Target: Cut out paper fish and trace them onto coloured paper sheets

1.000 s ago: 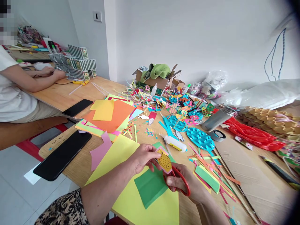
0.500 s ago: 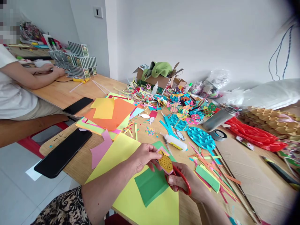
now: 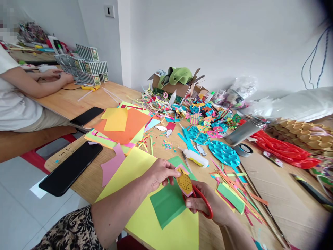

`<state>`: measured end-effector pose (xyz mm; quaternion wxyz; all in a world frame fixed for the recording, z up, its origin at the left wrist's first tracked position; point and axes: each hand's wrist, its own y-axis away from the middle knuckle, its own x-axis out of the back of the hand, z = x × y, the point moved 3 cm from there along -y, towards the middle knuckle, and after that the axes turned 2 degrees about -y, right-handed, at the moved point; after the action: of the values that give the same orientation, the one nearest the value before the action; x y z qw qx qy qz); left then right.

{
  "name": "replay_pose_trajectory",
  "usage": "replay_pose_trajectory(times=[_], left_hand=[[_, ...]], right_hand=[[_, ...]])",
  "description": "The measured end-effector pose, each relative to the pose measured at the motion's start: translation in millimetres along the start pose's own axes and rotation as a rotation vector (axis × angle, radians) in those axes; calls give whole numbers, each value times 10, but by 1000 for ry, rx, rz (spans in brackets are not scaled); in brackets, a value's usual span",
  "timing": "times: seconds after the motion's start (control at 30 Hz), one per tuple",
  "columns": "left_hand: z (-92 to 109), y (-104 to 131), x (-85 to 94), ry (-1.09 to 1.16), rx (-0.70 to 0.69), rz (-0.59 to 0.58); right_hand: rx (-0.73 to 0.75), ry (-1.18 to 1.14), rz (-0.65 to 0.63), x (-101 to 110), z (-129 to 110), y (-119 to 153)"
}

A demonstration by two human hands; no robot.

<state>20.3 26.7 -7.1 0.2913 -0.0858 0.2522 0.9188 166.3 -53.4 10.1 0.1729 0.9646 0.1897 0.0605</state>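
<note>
My left hand point(image 3: 161, 173) pinches the upper left edge of a small fish cutout point(image 3: 185, 182), mustard yellow with dark drawn lines on pink paper. My right hand point(image 3: 201, 199) is closed around red-handled scissors point(image 3: 205, 201); their blades are mostly hidden behind the fish paper. Under both hands lie a green sheet point(image 3: 168, 206) and a large yellow sheet point(image 3: 137, 222). A white glue bottle point(image 3: 195, 158) rests just beyond the fish.
Left of my arm are a black phone point(image 3: 71, 168), a pink scrap point(image 3: 113, 165) and stacked coloured paper point(image 3: 137, 121). Paper strips point(image 3: 234, 194), a metal bottle point(image 3: 244, 130) and tape point(image 3: 244, 149) lie right. A seated person's arm point(image 3: 33, 83) rests on the far-left table.
The view has shifted very slightly. My left fingers have moved a little on the fish paper, and the scissors stay in my right hand.
</note>
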Motion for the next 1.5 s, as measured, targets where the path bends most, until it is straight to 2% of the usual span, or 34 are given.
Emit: replay_pose_trajectory(times=[0.27, 0.47, 0.73, 1.2, 1.4, 1.5], left_hand=[[42, 43, -16, -40, -16, 6], [29, 30, -25, -26, -22, 7], [17, 36, -32, -34, -21, -8], [7, 15, -22, -6, -23, -12], [20, 26, -21, -41, -23, -17], [21, 25, -24, -48, -23, -20]], right_hand=[[-76, 114, 51, -31, -58, 11], [-90, 95, 71, -58, -86, -1], [-40, 110, 29, -87, -122, 27], [-71, 99, 80, -97, -104, -3], [-5, 72, 59, -105, -90, -3], [-19, 87, 65, -102, -85, -6]])
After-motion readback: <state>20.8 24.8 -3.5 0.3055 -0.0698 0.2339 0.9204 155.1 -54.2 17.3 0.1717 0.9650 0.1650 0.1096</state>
